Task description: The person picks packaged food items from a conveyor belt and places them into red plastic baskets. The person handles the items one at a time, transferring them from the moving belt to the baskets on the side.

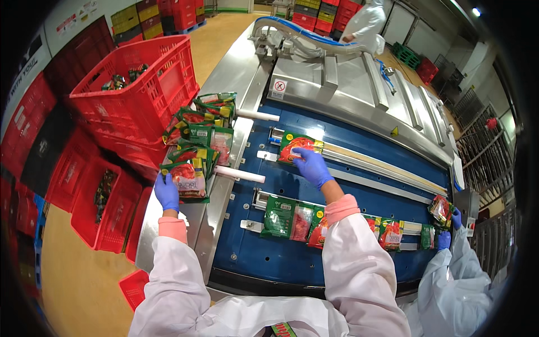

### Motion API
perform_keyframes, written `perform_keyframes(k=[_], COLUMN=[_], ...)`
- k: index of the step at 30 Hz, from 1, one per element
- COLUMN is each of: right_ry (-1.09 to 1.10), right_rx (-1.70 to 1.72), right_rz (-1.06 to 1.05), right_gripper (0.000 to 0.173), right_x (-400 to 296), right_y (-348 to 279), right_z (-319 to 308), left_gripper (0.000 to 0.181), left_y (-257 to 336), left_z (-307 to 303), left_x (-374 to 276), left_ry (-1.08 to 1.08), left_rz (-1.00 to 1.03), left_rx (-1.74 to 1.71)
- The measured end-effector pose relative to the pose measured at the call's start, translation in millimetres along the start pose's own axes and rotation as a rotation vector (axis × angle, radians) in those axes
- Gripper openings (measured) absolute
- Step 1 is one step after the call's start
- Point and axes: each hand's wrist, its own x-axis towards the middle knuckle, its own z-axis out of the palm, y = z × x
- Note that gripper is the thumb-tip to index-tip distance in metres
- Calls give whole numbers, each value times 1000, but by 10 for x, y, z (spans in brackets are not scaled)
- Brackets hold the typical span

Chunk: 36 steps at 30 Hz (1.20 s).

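My left hand, in a blue glove, grips the edge of a green and red plastic food pouch over the steel table edge. More pouches lie heaped just beyond it. My right hand, also gloved, rests on a pouch at the left end of the far sealing bar on the blue machine bed. Its fingers touch the pouch's face; whether they pinch it cannot be told. Along the near sealing bar lie several pouches, partly hidden by my right sleeve.
Red crates stand at the left, some with pouches inside. Two white rods jut over the bed. A steel machine lid rises behind. At the right, a co-worker's gloved hands handle pouches; another person stands far back.
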Motion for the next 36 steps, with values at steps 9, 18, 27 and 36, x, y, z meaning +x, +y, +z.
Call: perform_keyframes(k=[9,18,27,36], right_ry=[-88,105,243,294], right_rx=[399,241,647,-92], right_rz=[15,348,361,213], right_gripper=[79,20,6,7], right_x=[-798,-1187,-990,-360], right_y=[-488,886,975,1616], right_z=[-87,-516,-1129,-1218], left_gripper=[14,34,21,13], left_y=[1768,1981,2357,2656], left_z=[132,1791,2182,3008], left_x=[-1066,-1866,-1782,-1784], left_ry=[-388,-974,-913,-790], left_rz=[195,232,224,658], left_rx=[-586,-269,-539,-98])
